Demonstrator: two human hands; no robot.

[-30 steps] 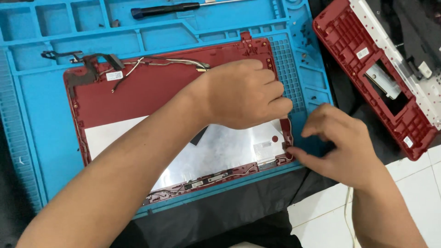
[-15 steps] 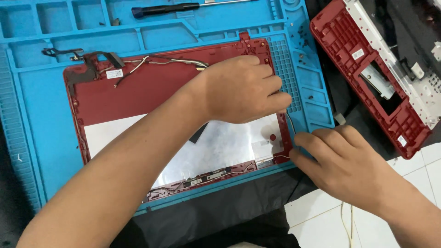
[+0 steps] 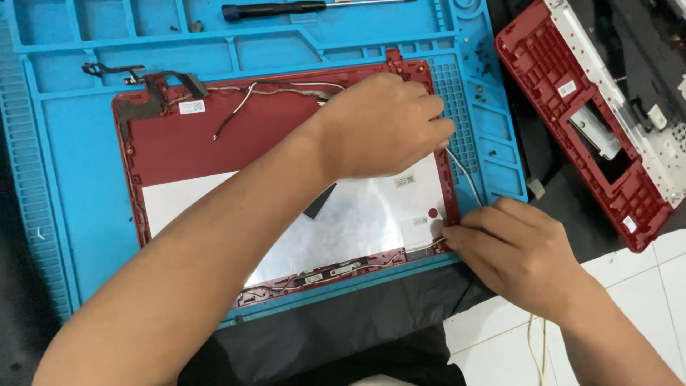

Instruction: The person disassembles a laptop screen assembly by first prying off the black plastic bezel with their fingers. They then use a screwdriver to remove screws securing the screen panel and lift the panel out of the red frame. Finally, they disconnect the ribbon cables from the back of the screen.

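Laptop lid shell (image 3: 214,143), red and bare inside with a silvery foil sheet (image 3: 343,221) across its lower half, lies flat on the blue repair mat (image 3: 64,164) on the bench. At its upper left a hinge bracket (image 3: 114,70) and a bundle of thin cables sit loose. The left hand (image 3: 382,125) presses palm-down on the shell's upper right, fingers curled near the edge. A thin white cable (image 3: 464,175) runs down the right rim to the right hand (image 3: 518,250), whose fingertips are pinched narrow at the lower right corner, seemingly on that cable. The shell looks light, thin and flexible, best held by its rims; the cable seems fragile. Farther right lies a red laptop base (image 3: 572,121).
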